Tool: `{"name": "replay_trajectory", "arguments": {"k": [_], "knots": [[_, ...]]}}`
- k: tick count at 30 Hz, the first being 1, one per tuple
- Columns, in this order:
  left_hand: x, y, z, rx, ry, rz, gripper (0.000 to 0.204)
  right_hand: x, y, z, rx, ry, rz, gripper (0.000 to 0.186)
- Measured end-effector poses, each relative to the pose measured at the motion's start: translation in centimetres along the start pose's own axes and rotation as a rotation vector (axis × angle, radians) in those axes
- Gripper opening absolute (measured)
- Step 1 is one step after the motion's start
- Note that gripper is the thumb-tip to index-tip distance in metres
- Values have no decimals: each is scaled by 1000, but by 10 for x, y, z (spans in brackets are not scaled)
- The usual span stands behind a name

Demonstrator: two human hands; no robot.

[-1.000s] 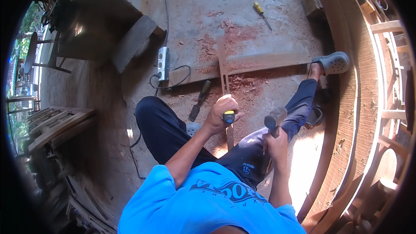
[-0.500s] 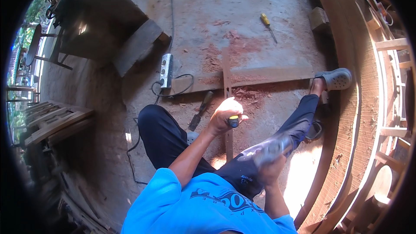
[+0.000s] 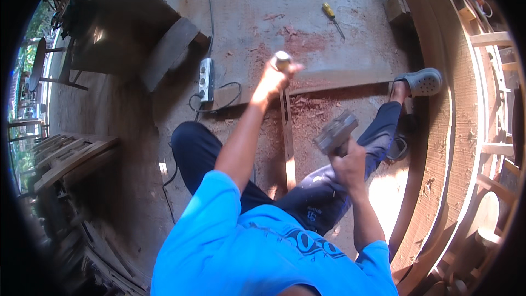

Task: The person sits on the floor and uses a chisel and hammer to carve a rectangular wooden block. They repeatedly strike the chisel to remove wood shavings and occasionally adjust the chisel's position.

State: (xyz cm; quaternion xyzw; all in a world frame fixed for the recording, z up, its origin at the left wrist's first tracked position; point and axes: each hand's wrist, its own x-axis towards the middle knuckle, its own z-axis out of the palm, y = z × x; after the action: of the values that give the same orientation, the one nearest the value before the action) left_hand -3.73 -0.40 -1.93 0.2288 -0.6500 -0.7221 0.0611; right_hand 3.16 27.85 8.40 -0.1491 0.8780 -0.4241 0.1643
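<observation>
My left hand (image 3: 270, 80) is closed around the handle of a chisel (image 3: 282, 59), held upright over the far part of a narrow wooden strip (image 3: 290, 156). Its blade is hidden below the fist. Slots are cut in the strip, which runs from between my legs to a long board (image 3: 339, 81) lying crosswise on the floor. In my right hand (image 3: 349, 163) is a hammer (image 3: 335, 132) with a blocky greyish head, raised above my right thigh, apart from the chisel.
Reddish wood chips (image 3: 307, 107) lie around the board. A yellow-handled screwdriver (image 3: 333, 20) rests farther off. At left are a white power strip (image 3: 206, 79) with its cable and a slanted plank (image 3: 170, 52). A large timber (image 3: 438, 148) stands along the right.
My left hand has moved away from me along the strip with the chisel. The hammer has come forward and slightly left. My left forearm now covers the tool lying beside my left knee.
</observation>
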Motion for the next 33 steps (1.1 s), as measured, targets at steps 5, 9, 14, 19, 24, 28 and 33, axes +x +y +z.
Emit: {"name": "replay_trajectory", "arguments": {"k": [5,9,14,19,24,28,33], "knots": [[21,-20,-5,0,-3,-80,29,-10,2,-15,128,175,42,22],[35,-30,-2,-155,-11,32,25,-25,9,1,289,139,234,16],[43,-53,6,-45,156,-53,32,-47,18,18,304,111,269,16],[29,-65,9,-234,142,-99,69,-54,35,24,419,116,401,10],[60,-26,-11,-689,-37,-488,72,-38,54,25,430,86,483,10],[71,21,-47,-126,169,-197,69,-21,61,26,475,103,534,11],[54,52,-73,-432,350,55,53,-6,62,31,473,120,539,14]]}}
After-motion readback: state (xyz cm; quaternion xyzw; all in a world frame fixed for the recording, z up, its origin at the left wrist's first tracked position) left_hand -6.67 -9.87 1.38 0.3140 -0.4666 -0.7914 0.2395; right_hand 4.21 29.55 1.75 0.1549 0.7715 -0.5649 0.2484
